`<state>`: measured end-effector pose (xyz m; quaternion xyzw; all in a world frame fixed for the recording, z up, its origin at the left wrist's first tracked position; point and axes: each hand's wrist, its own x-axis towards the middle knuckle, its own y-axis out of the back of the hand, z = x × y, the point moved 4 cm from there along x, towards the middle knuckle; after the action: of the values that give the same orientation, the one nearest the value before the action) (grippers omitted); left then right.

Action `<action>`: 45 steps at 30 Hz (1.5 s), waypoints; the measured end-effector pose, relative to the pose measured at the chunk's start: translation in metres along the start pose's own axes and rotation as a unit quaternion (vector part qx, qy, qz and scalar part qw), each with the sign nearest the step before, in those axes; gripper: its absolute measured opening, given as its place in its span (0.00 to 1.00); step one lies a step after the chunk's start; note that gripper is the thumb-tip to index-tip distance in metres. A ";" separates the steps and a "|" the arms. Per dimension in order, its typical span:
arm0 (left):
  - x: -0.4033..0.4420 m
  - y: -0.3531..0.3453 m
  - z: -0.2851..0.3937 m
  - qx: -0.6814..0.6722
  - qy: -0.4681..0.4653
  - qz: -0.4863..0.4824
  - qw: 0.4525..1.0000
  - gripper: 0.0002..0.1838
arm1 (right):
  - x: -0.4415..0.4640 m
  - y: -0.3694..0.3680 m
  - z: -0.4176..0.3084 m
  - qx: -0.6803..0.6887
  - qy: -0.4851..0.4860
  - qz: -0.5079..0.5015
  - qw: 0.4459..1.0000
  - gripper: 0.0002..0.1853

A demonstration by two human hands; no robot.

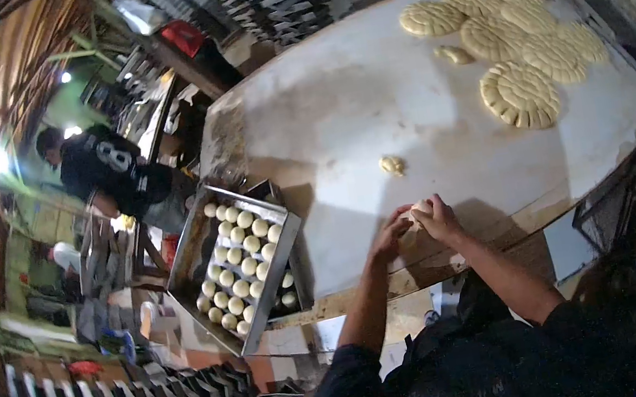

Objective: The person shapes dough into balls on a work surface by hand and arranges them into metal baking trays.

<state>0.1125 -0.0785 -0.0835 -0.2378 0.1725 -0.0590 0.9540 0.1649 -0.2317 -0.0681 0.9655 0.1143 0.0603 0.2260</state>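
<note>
My left hand (393, 235) and my right hand (437, 220) meet over the near edge of the pale work table (340, 236). Between them is a small piece of dough (421, 208), gripped by the fingers of my right hand. The left fingers are bent against its side; whether they grip it is unclear. A little further off lies a small dough scrap (392, 165). At the upper right of the table sit several scored dough rounds, the nearest one (520, 95) with cuts around its rim. Another small dough piece (454, 55) lies beside them.
A metal tray (267, 277) of round dough balls (249, 266) stands at the table's left edge, over another tray. A person in a dark shirt (109, 168) bends at another table on the left. Stacked dark racks (272, 0) stand behind the table.
</note>
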 end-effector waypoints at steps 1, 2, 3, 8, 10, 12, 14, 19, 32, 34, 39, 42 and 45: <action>-0.001 0.018 0.005 0.038 -0.038 0.050 0.997 0.25 | 0.017 -0.016 0.025 0.017 0.006 0.011 1.000 0.23; -0.004 0.033 0.004 0.033 -0.048 0.047 0.997 0.25 | 0.020 -0.001 0.013 0.010 0.016 0.011 1.000 0.23; -0.011 0.051 0.006 0.147 -0.120 0.099 0.977 0.22 | 0.024 0.019 0.001 0.124 -0.084 -0.017 0.988 0.22; -0.061 0.019 0.012 0.559 -0.256 0.178 0.768 0.18 | 0.057 0.109 0.057 0.251 -0.038 0.129 0.959 0.20; -0.053 0.058 -0.065 0.630 -0.274 0.200 0.699 0.17 | 0.035 0.145 0.069 0.191 -0.005 0.168 0.967 0.19; -0.084 0.027 -0.022 0.769 -0.356 0.103 0.520 0.19 | 0.014 0.162 0.107 -0.089 -0.004 0.028 0.996 0.16; -0.057 0.077 -0.022 0.726 -0.287 0.157 0.604 0.22 | 0.004 0.178 0.106 -0.328 0.312 -0.112 0.884 0.17; 0.011 0.048 0.046 0.665 -0.158 0.347 0.642 0.29 | 0.091 0.163 0.049 -0.266 0.340 -0.003 0.902 0.15; -0.049 0.043 -0.021 0.644 -0.193 0.378 0.637 0.15 | 0.099 0.160 0.073 -0.199 0.416 -0.163 0.873 0.06; -0.011 0.028 0.045 0.678 -0.174 0.428 0.572 0.14 | 0.137 0.145 0.042 -0.184 0.386 -0.064 0.902 0.06; 0.049 -0.038 0.058 0.575 -0.191 0.420 0.675 0.12 | 0.106 0.102 -0.002 -0.201 0.327 -0.128 0.914 0.08; 0.003 -0.055 0.017 0.713 -0.227 0.310 0.586 0.10 | 0.076 0.111 0.044 -0.207 0.455 -0.136 0.855 0.08; -0.055 0.005 -0.010 0.736 -0.156 0.321 0.576 0.08 | 0.110 0.154 0.067 -0.177 0.389 -0.173 0.887 0.06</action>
<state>0.0580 -0.0677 -0.0774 0.6112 -0.0170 0.1826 0.7699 0.3124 -0.3674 -0.0515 0.7734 0.3457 0.4106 0.3373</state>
